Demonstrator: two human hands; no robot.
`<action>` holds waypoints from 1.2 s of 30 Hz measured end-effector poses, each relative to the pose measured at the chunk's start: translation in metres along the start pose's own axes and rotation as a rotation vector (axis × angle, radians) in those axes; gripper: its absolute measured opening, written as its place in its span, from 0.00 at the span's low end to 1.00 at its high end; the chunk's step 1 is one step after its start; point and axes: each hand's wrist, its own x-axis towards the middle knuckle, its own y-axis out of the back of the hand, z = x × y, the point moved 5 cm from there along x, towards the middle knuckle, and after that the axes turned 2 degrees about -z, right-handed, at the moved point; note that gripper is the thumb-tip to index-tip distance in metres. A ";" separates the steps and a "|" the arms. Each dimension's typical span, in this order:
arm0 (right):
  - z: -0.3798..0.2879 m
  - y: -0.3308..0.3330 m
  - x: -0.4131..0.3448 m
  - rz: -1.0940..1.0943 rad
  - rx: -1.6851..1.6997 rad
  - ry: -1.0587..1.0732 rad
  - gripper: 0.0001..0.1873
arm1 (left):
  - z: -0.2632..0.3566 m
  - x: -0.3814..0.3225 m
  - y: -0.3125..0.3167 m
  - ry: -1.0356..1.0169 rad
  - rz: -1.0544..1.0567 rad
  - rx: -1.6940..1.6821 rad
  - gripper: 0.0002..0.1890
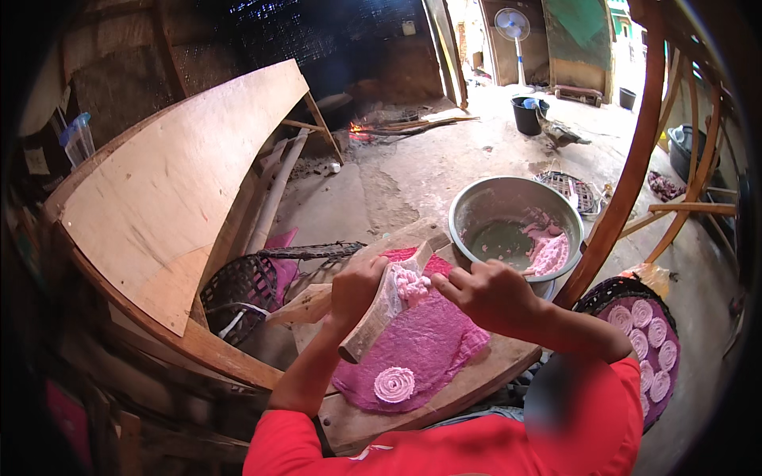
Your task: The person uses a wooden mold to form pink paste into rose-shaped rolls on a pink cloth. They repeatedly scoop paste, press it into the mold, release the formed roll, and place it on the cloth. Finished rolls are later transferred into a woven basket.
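My left hand [359, 290] is closed around a long wooden press [372, 326], held slanting above a magenta cloth. Pink dough [409, 284] is heaped in the middle of the press. My right hand [485, 294] is at the dough's right side, fingers curled; whether it grips something there is hard to see. Below, the magenta cloth [411, 351] lies on a wooden board [506, 369], and one pink dough spiral [394, 384] rests near its front edge. Behind my right hand stands a metal basin [458, 223] with more pink dough [549, 250] inside.
At right, a round basket [595, 291] holds several pink spirals [656, 331] on purple cloth. A curved wooden beam [631, 172] rises beside the basin. A plywood panel [155, 196] stands at left, near a black woven basket [238, 291]. Farther back burns a small fire [358, 131].
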 end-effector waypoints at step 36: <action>0.076 -0.102 -0.064 0.012 0.931 -0.773 0.23 | -0.089 -0.002 0.007 0.318 0.179 -0.153 0.17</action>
